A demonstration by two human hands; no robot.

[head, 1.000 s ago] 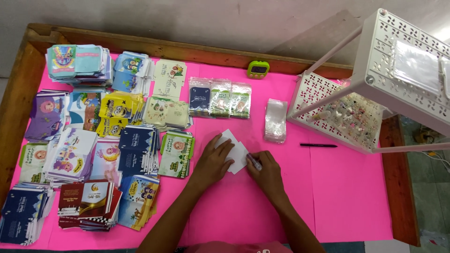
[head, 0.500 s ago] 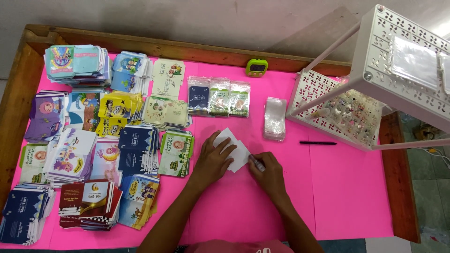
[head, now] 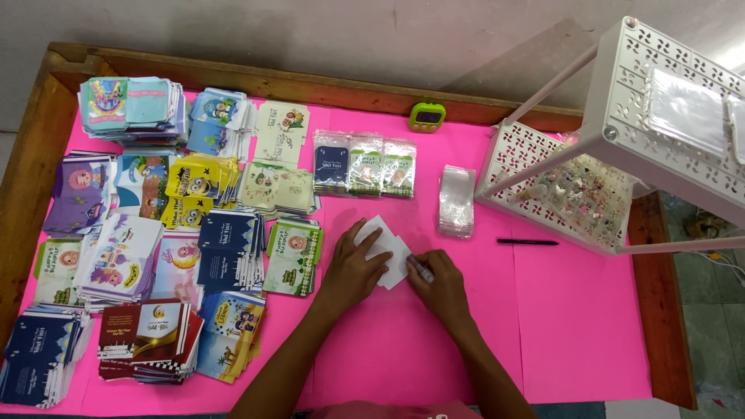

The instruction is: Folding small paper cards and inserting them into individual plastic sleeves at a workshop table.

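While two hands (head: 353,271) (head: 442,285) press one white card (head: 392,252), three packets (head: 365,161) lie beyond.

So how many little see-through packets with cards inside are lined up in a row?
3. They lie side by side on the pink table top: the dark blue packet on the left, the green packet in the middle, and another green packet on the right.

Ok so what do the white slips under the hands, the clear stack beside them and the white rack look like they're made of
The white slips look like matte paper or thin card: flat, opaque, no glare. The clear stack seems to be thin glossy plastic sleeves: see-through, with shiny wrinkles. The white rack looks like moulded plastic, judging by its pierced pattern and smooth finish, though painted metal can't be ruled out.
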